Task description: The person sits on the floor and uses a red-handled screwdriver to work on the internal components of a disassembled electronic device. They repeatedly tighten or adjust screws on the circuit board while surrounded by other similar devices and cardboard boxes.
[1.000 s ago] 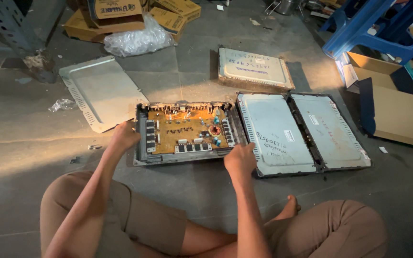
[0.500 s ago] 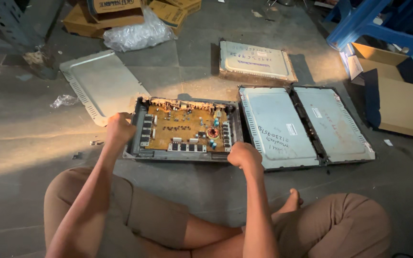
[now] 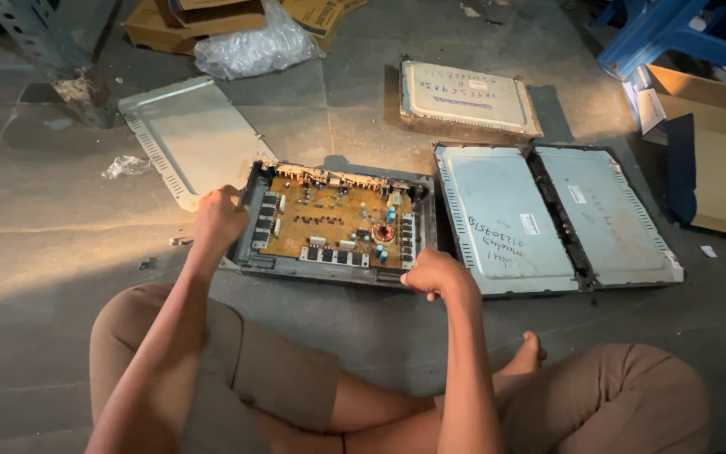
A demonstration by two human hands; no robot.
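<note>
An open metal chassis (image 3: 329, 271) lies on the concrete floor before my crossed legs, with a brown circuit board (image 3: 329, 220) showing inside. My left hand (image 3: 218, 220) grips the chassis by its left edge. At the near right corner, my right hand (image 3: 435, 274) is closed on the front edge. The fingers of both hands curl over the rim, so their tips are hidden.
Two closed grey units (image 3: 556, 220) lie side by side right of the chassis. A loose metal cover (image 3: 188, 134) rests at the left, another flat unit (image 3: 469, 96) behind. Cardboard boxes (image 3: 716, 168) stand at the right, a plastic bag (image 3: 254, 49) and a steel rack post (image 3: 52, 42) at the back.
Both hands have taken hold of the chassis edges, the left sliding up its left side. The chassis has shifted slightly on the floor, and the view has tilted.
</note>
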